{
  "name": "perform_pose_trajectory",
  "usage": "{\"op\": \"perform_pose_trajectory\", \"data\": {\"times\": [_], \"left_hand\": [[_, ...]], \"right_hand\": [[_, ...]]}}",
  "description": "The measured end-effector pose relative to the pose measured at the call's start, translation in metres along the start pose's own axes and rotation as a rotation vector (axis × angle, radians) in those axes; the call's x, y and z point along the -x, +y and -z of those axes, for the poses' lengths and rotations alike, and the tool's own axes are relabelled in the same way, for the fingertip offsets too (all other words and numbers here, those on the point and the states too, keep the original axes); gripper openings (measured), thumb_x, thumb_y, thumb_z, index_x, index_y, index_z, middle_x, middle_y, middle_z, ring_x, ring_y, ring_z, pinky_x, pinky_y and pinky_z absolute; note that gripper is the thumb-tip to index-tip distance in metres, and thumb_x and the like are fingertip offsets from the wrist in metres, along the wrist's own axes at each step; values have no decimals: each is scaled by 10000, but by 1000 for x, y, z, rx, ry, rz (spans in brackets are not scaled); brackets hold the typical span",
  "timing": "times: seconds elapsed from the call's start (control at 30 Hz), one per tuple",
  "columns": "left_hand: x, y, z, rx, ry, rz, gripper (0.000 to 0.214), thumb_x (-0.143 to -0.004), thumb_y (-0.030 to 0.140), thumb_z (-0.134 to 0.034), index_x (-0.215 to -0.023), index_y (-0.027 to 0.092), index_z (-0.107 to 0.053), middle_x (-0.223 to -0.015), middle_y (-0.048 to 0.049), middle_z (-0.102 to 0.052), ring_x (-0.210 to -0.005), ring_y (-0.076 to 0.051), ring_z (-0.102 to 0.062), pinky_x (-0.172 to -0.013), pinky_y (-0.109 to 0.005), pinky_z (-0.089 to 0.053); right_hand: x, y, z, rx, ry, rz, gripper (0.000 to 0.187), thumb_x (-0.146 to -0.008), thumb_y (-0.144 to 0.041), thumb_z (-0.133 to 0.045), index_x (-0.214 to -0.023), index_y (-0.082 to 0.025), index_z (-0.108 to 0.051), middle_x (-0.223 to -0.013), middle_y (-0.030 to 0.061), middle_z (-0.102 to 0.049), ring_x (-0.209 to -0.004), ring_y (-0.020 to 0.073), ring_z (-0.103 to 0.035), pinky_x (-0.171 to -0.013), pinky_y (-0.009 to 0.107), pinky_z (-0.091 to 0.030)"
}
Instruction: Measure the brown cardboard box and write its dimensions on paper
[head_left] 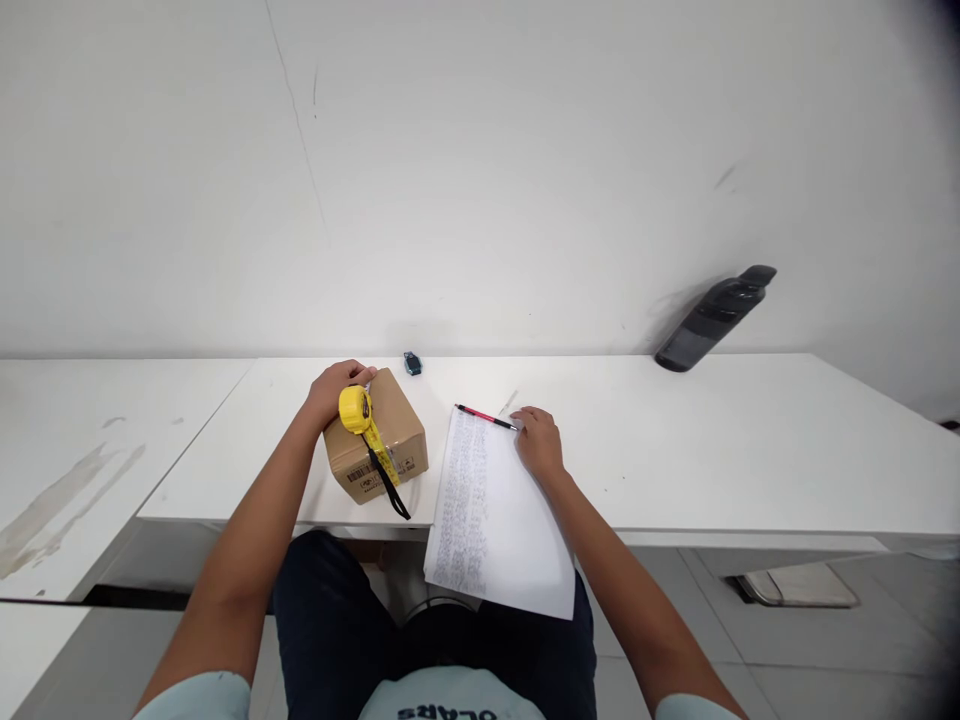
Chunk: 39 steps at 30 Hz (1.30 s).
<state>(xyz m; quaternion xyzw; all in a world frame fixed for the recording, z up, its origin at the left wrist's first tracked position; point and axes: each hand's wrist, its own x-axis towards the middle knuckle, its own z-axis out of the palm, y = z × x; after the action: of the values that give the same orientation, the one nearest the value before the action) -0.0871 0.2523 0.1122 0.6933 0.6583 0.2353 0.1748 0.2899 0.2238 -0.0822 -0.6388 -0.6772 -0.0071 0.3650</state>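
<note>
My left hand (335, 390) grips the far left edge of a brown cardboard box (397, 415), its fingers curled over the top and partly hidden. A yellow tape measure (355, 409) lies on the box beside these fingers. Its marked blade runs over the front edge, and a black strap (390, 485) hangs down. Resting at the upper right corner of some handwritten paper sheets (517, 530), my right hand (540, 440) is open, fingers loosely bent. A red and black pen (484, 415) lies across the paper's top edge, its right end close to these fingers.
A small dark watch-like object (412, 363) lies behind the box near the wall. Toward the right stands a dark bottle (712, 320). The paper overhangs the white table's (712, 460) front edge above my lap. Another table surface (67, 450) adjoins at left.
</note>
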Motion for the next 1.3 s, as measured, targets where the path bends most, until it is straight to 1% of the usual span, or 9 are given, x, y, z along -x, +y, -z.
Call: {"op": "perform_pose_trajectory", "data": {"times": [0.47,0.63,0.7,0.77,0.93,1.03,1.17,1.23,1.3], "left_hand": [[1,0,3,-7,-4,50,444,-805,659,-504,-777,235,-632,-808,-12,-709,-763,-213,-621,-614,-289,-420],[-1,-2,0,-5,9,35,439,-812,652,-502,-790,238,-646,-812,-12,-712,-759,-209,-624,-623,-292,-418],[0,-2,-1,3,17,27,440,-813,651,-501,-798,237,-652,-809,-10,-713,-754,-207,-623,-627,-291,-419],[0,-1,-1,2,15,33,440,-810,648,-505,-796,235,-655,-803,-9,-711,-757,-206,-622,-626,-290,-418],[1,1,1,-12,7,9,443,-813,643,-497,-785,229,-652,-814,-14,-709,-766,-205,-617,-632,-289,-418],[2,1,1,-10,16,14,451,-807,649,-499,-801,227,-659,-815,-20,-708,-759,-206,-616,-634,-292,-420],[3,2,1,-10,13,18,440,-807,635,-505,-796,225,-663,-842,-26,-716,-778,-212,-619,-653,-296,-423],[4,2,1,-5,10,9,439,-815,629,-500,-800,220,-659,-881,-30,-723,-794,-212,-621,-659,-291,-422],[5,3,2,1,4,2,441,-820,627,-497,-804,217,-656,-903,-34,-725,-809,-213,-623,-660,-287,-421]], "right_hand": [[0,-14,7,34,-18,82,405,-810,-16,-410,-1070,-167,-682,-1140,120,-672,-1106,265,-568,-893,392,-473],[-2,-18,10,33,-16,76,354,-943,-221,-425,-1239,-140,-602,-1190,144,-665,-1131,283,-567,-918,414,-458],[-2,-20,10,-12,-42,124,321,-939,-288,-475,-1186,-167,-642,-1221,126,-663,-1182,282,-548,-971,416,-431],[-2,-20,9,-63,-60,155,272,-928,-248,-474,-1078,-191,-693,-1187,103,-686,-1189,273,-551,-998,417,-410],[-1,-21,15,-125,-8,91,296,-903,-146,-421,-981,-186,-703,-1057,97,-720,-1063,251,-612,-992,436,-402],[-5,-26,32,-203,75,7,292,-940,-238,-425,-1145,-176,-624,-1080,105,-705,-1053,235,-619,-964,421,-446],[-14,-50,76,-641,292,-145,511,-907,-373,-583,-1360,-194,-428,-1042,76,-690,-1082,220,-634,-1001,449,-462],[-14,-67,98,-806,340,-109,558,-885,-374,-632,-1371,-218,-406,-1003,48,-674,-1087,213,-642,-1022,462,-457],[-9,-83,112,-839,317,-36,545,-888,-359,-627,-1367,-242,-395,-975,32,-663,-1052,205,-658,-980,442,-496]]}}
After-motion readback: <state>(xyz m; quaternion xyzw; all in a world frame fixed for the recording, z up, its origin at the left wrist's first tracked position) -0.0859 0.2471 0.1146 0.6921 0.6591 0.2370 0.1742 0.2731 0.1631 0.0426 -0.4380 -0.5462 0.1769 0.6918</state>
